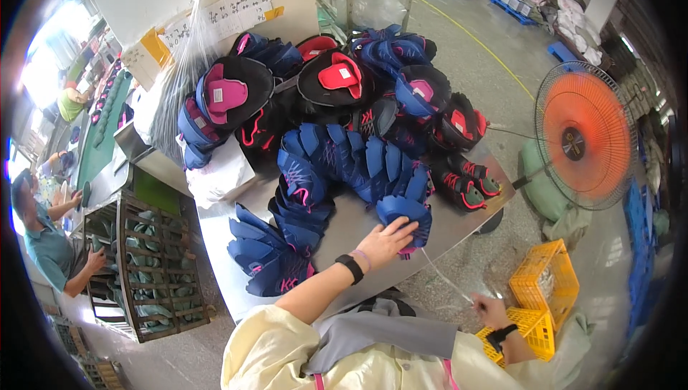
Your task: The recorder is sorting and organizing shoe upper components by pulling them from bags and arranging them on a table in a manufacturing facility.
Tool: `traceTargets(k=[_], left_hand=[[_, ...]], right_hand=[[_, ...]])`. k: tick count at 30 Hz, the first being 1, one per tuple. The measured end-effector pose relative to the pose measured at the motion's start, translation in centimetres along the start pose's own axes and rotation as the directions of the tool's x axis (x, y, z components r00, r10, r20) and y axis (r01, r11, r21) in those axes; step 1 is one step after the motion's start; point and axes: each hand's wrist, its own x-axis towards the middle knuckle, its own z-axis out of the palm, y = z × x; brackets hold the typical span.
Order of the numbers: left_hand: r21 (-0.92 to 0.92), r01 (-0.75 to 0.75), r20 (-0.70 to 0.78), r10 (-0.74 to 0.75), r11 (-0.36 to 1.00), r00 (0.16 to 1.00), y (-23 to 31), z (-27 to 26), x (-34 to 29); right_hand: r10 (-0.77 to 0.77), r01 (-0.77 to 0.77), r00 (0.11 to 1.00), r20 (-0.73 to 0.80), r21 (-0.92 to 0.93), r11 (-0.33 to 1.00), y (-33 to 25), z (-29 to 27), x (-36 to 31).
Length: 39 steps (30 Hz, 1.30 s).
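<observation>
My left hand (390,241), a dark band on its wrist, grips the near end of a row of nested blue shoe uppers (403,211) at the table's front edge. From there a thin white cord (444,277) runs right and down to my right hand (491,311), which pinches it out past the table edge. More nested blue uppers (266,257) with pink laces lie left of my left arm. Behind them the row curves across the metal table (342,236). Black uppers with red laces (464,183) lie at the right edge.
Bundled uppers with pink and red linings (337,78) are heaped at the back. An orange fan (577,139) stands close on the right, above yellow crates (548,275). A slatted cart (154,268) and a person in a teal shirt (54,236) are at left.
</observation>
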Motion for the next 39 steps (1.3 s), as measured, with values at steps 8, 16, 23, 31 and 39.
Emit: traceTargets(k=[8, 16, 23, 31, 39], left_hand=[[0.188, 0.603, -0.358, -0.518, 0.775, 0.777, -10.8, -9.3, -2.1], [0.123, 0.744, -0.143, -0.73, 0.657, 0.669, -11.7, -11.2, -8.2], [0.005, 0.743, -0.152, -0.734, 0.669, 0.662, -11.6, -11.5, -10.0], [0.021, 0.815, -0.129, -0.807, 0.579, 0.576, -10.9, -12.9, -11.5], [0.18, 0.877, -0.053, -0.886, 0.445, 0.461, -10.6, -12.7, -10.2]], right_hand=[[-0.484, 0.493, 0.805, -0.343, -0.065, 0.867, -18.0, -3.6, 20.7], [-0.822, 0.814, 0.567, 0.048, -0.19, 0.55, -32.5, 3.3, 34.7], [-0.845, 0.903, 0.27, 0.462, 0.183, 0.389, -38.1, 8.7, 42.0], [-0.726, 0.954, 0.292, 0.623, -0.241, 0.177, -39.1, 3.6, 43.7], [-0.891, 0.965, 0.215, 0.4, -0.23, 0.13, -36.4, 2.3, 43.7]])
